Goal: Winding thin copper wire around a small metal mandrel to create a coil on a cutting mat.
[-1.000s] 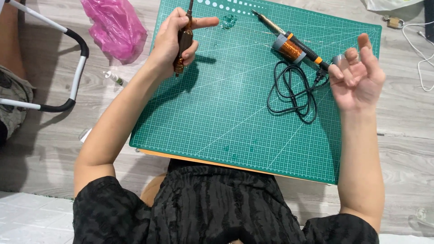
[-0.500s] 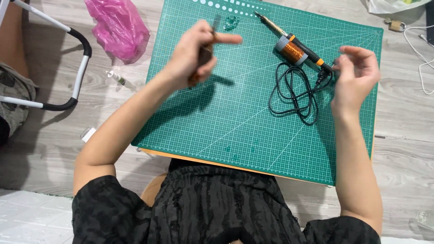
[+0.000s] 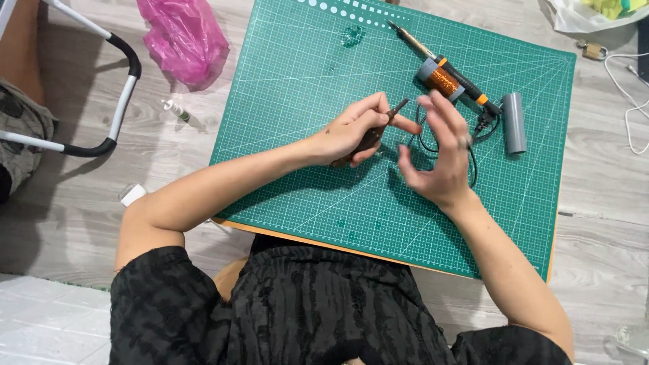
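My left hand (image 3: 351,132) is closed around a small brown-handled pair of pliers (image 3: 378,128), whose tip points up and to the right over the green cutting mat (image 3: 304,81). Just right of that tip, my right hand (image 3: 436,152) hovers with spread, motion-blurred fingers and nothing visible in them. Past the right hand lie a soldering iron (image 3: 412,44) beside a copper wire coil (image 3: 443,80) and a looped black cable (image 3: 473,145). A grey cylinder (image 3: 514,122) rests on the mat further right.
A pink plastic bag (image 3: 186,40) and a small tube (image 3: 177,110) lie on the wooden floor left of the mat. A white and black tubular frame (image 3: 122,101) stands far left. A small padlock (image 3: 593,49) and a white cord (image 3: 632,101) are at the right.
My left hand brought the pliers down toward the mat's middle. My right hand let go of the grey cylinder, which now lies on the mat, and moved left toward the pliers.
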